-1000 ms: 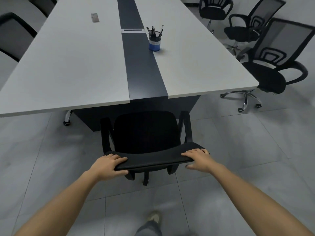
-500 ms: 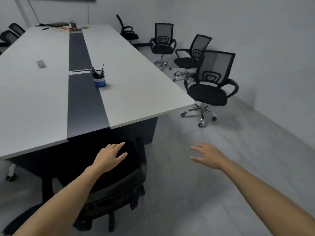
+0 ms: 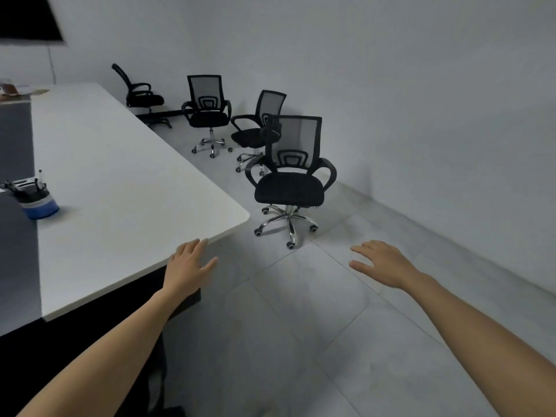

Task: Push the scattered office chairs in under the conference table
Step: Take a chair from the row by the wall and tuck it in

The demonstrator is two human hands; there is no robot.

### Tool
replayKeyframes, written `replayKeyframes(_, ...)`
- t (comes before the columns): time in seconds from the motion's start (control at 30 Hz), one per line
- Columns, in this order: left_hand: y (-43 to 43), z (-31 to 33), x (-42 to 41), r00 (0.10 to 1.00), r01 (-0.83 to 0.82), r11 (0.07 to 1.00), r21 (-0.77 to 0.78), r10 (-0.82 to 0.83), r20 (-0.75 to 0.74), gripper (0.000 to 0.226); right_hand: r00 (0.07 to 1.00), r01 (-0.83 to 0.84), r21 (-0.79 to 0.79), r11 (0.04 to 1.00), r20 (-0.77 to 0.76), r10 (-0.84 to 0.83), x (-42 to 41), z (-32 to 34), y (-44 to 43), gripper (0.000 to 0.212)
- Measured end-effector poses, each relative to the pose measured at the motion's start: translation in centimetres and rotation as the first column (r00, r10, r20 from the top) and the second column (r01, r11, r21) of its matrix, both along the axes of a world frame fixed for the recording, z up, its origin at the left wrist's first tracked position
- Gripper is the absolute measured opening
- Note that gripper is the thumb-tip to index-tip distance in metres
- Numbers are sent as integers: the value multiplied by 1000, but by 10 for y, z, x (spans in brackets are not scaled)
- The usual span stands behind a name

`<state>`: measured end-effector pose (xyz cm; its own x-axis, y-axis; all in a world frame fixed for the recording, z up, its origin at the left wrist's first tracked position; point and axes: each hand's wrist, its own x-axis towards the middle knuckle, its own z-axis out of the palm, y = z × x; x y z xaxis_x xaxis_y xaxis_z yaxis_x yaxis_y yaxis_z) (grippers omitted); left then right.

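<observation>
The white conference table (image 3: 126, 206) fills the left, its near right corner in front of me. Several black mesh office chairs stand off the table's right side: the nearest chair (image 3: 290, 179) just beyond the corner, a second chair (image 3: 258, 130) behind it, a third chair (image 3: 207, 114) further back, and a fourth chair (image 3: 140, 94) by the far wall. My left hand (image 3: 188, 266) hovers open at the table's near edge. My right hand (image 3: 382, 264) is open over bare floor, short of the nearest chair. Neither hand holds anything.
A blue pen cup (image 3: 37, 200) sits on the table's dark centre strip (image 3: 16, 164). A grey wall (image 3: 436, 115) runs along the right, leaving a tiled aisle (image 3: 301, 311) between it and the table. A dark screen (image 3: 27, 16) hangs top left.
Both hands let go of the chair at the table's end. My view swung right, that chair dropped out of sight at lower left, and the chairs along the wall came closer.
</observation>
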<state>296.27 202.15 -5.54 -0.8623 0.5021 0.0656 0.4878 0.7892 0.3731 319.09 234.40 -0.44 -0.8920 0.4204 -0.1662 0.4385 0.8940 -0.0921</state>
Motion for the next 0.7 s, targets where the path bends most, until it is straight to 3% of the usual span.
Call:
replayKeyframes(0.1,42,-1,-38,1000,0,1000,-10,0,-9,57,1000,8,7,1000,-14,-8,-33,5,50,55)
replayKeyframes(0.43,210,5,-179,998,-56,997,53,55,15,57,996,78,-5,997,-30,-78,-159,25,213,55)
replayKeyframes(0.6,291,-1,-219,998,-33,999,41,31,61,58,989,148,-74,986,12,-147,-183,11,285,75)
replayKeyframes(0.7,344,-7,-239,997,-18,1000,-4,18,72,59,982,189,-91,978,12,-189,-197,2,339,71)
